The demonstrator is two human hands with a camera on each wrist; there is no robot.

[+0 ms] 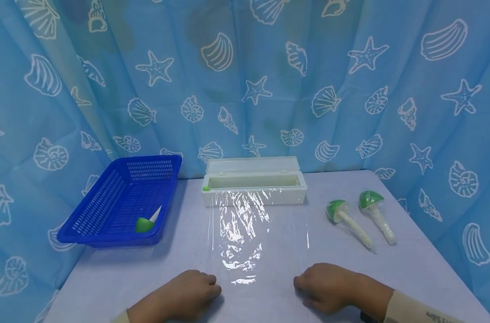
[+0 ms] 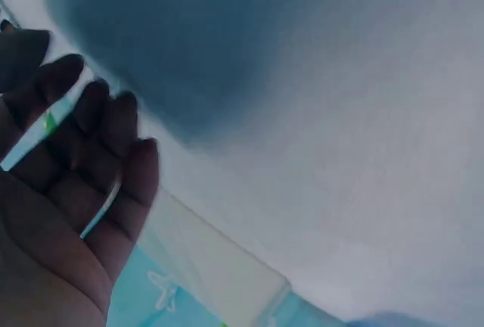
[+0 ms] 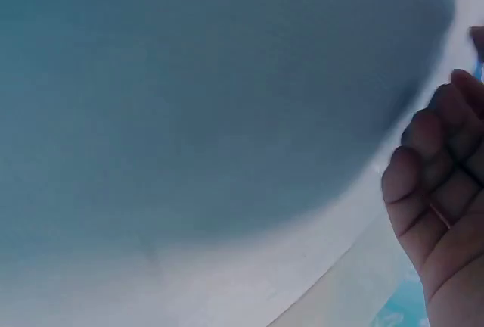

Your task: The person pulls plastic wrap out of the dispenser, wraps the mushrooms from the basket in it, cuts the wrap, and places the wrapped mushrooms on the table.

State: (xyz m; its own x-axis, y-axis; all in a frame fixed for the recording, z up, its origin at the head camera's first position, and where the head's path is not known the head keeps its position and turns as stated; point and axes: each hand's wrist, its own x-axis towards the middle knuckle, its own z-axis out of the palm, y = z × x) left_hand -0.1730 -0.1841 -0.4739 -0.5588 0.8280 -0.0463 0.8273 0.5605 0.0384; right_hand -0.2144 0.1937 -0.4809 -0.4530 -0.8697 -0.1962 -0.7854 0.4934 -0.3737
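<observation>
A sheet of clear plastic wrap [image 1: 245, 233] stretches from a white wrap dispenser box [image 1: 255, 196] over the table toward me, glinting and wrinkled. My left hand [image 1: 188, 294] is at its near left corner, palm down. At the near right corner is my right hand [image 1: 327, 287]. In the left wrist view the left hand [image 2: 76, 183] has loosely bent fingers, the thumb tip apart from the index finger. The right hand [image 3: 439, 183] shows a similar gap between thumb and index in the right wrist view. No film is visible between the fingertips.
A blue plastic basket [image 1: 120, 211] at the left holds a green-and-white mushroom-shaped item [image 1: 145, 224]. Two more, a film-wrapped one [image 1: 350, 222] and its neighbour [image 1: 377, 215], lie at the right. A blue shell-patterned curtain [image 1: 245, 89] hangs behind the white-covered table [image 1: 180, 251].
</observation>
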